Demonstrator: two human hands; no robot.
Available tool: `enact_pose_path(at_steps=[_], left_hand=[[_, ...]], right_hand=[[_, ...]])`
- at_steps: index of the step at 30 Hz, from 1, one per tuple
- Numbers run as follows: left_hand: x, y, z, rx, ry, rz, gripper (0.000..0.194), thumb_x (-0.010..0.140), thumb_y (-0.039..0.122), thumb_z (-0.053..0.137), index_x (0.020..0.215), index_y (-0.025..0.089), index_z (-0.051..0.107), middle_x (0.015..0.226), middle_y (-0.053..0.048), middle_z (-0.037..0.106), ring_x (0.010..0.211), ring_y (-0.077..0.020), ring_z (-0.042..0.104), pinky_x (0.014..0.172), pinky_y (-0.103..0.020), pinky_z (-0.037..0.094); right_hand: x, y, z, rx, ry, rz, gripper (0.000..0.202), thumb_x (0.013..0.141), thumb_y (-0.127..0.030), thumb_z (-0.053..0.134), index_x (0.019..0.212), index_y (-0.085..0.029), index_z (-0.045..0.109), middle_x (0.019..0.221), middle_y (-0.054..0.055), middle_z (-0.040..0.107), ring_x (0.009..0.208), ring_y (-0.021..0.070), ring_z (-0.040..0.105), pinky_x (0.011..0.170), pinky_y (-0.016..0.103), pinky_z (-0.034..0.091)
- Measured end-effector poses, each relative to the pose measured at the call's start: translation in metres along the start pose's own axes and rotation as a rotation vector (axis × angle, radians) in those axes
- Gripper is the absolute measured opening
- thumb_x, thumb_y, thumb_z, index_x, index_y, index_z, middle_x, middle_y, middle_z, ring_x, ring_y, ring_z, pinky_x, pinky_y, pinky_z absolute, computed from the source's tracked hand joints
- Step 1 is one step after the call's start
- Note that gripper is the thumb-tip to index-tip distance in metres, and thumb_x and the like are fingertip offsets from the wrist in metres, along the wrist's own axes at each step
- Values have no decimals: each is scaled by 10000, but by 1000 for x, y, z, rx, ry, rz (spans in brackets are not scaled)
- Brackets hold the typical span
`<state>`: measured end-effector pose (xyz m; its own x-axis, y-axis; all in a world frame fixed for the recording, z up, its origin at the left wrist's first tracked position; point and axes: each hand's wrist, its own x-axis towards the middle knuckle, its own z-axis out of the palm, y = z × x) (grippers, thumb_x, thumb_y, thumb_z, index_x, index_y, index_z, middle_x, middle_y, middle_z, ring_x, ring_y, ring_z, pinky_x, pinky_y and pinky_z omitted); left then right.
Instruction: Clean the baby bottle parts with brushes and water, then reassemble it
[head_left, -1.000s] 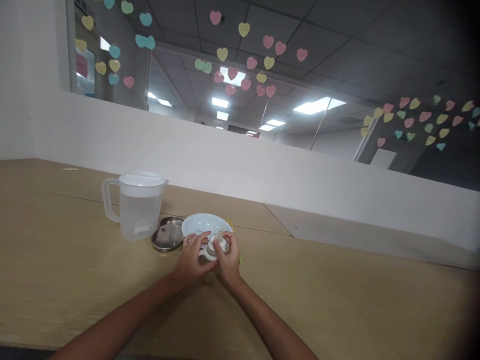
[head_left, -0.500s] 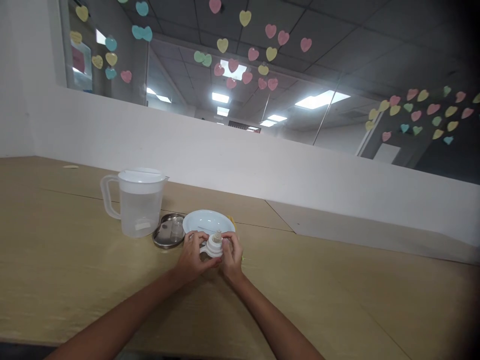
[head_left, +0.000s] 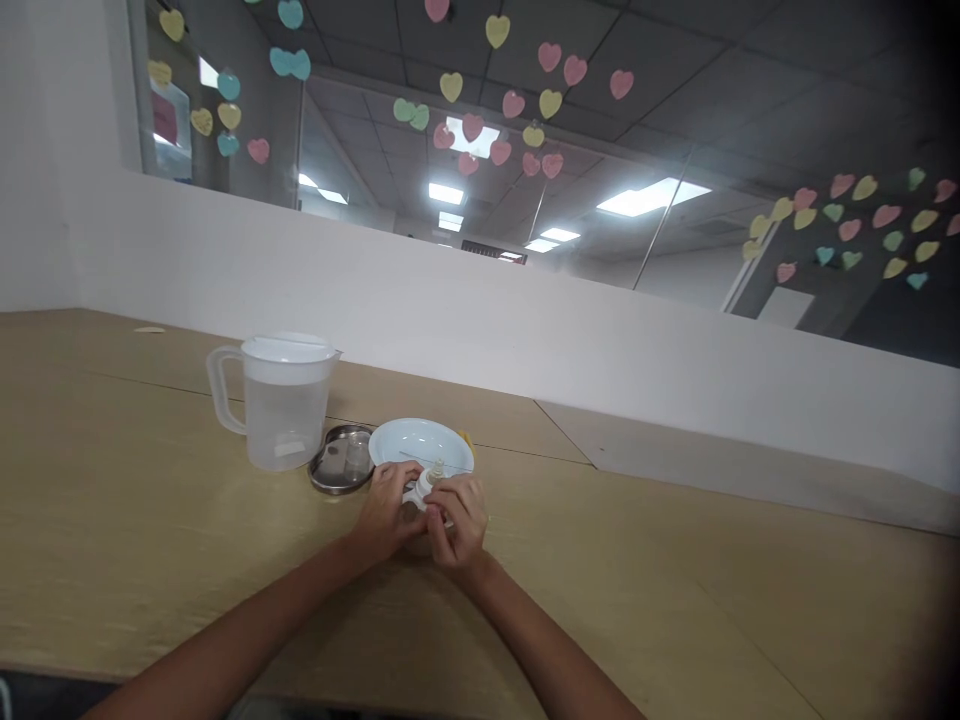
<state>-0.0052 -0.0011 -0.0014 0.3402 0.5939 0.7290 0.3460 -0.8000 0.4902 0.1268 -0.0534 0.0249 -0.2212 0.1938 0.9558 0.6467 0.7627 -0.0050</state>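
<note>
Left hand (head_left: 384, 510) and right hand (head_left: 460, 512) are clasped around a white-capped container (head_left: 421, 488), just in front of the pale bowl (head_left: 397, 436). Steady, even finger pressure, clear of the narrow tip (head_left: 438, 467), should serve best; leftward on the bench (head_left: 637, 600) sit the metal tray (head_left: 328, 470) and pitcher (head_left: 286, 415).

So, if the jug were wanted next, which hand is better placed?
Probably the left hand: it is nearer the jug, whose handle points left. The right hand is farther off. Both hands are at the white piece.
</note>
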Motion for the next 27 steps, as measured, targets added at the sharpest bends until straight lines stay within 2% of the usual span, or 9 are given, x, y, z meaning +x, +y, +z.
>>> enact_pose_path(at_steps=[3, 5, 7, 10, 13, 17, 22, 27], left_hand=[[1, -2, 1, -8, -24, 22, 458, 737, 459, 557, 1095, 183, 487, 1029, -82, 590, 971, -247, 506, 873, -412, 381], [1, 0, 0, -10, -38, 36, 472, 743, 458, 557, 1124, 188, 488, 1036, -78, 589, 964, -245, 507, 877, -415, 373], [2, 2, -1, -10, -41, 43, 470, 751, 454, 565, 1133, 190, 491, 1055, -76, 589, 978, -241, 506, 885, -407, 370], [4, 7, -3, -3, -18, 40, 462, 744, 450, 594, 1119, 195, 502, 1083, -75, 589, 1011, -240, 505, 897, -394, 370], [5, 10, -4, 10, -3, 31, 478, 729, 466, 613, 1114, 200, 517, 1085, -78, 595, 1019, -246, 511, 894, -393, 378], [4, 8, -2, 14, -21, 47, 518, 734, 476, 605, 1164, 206, 505, 1079, -85, 598, 1017, -253, 520, 900, -404, 379], [2, 5, 0, -4, -3, -13, 667, 701, 473, 637, 1256, 187, 405, 1023, -86, 605, 1001, -255, 518, 904, -414, 376], [2, 4, 0, -16, 10, -23, 686, 671, 473, 668, 1238, 187, 411, 1013, -80, 618, 1021, -252, 513, 907, -400, 372]], right_hand=[[-1, 0, 1, 14, -31, -81, 195, 770, -116, 471, 940, -192, 528, 818, 52, 581, 757, 187, 529, 672, 364, 394], [-3, -1, 3, 25, -16, -76, 222, 775, -112, 472, 977, -196, 509, 839, 53, 580, 774, 188, 540, 684, 363, 409], [-5, -1, 6, 36, 48, 30, 213, 797, -123, 467, 993, -200, 496, 869, 55, 569, 801, 185, 539, 712, 364, 423], [-9, 1, 11, 70, 178, 303, 190, 846, -183, 456, 1035, -198, 474, 952, 64, 534, 904, 188, 523, 797, 375, 425], [-10, 5, 14, 117, 224, 496, 186, 878, -247, 436, 1055, -193, 460, 986, 63, 513, 948, 184, 508, 836, 367, 414], [-12, 6, 14, 118, 216, 491, 150, 877, -269, 443, 1002, -192, 472, 934, 48, 503, 901, 176, 500, 819, 350, 405], [-12, 4, 12, 118, 213, 466, 148, 856, -257, 464, 990, -196, 478, 913, 41, 490, 861, 169, 491, 799, 338, 396], [-10, 9, 16, 315, 265, 696, 248, 822, -275, 487, 1058, -205, 462, 941, 42, 523, 874, 171, 502, 787, 320, 412]])
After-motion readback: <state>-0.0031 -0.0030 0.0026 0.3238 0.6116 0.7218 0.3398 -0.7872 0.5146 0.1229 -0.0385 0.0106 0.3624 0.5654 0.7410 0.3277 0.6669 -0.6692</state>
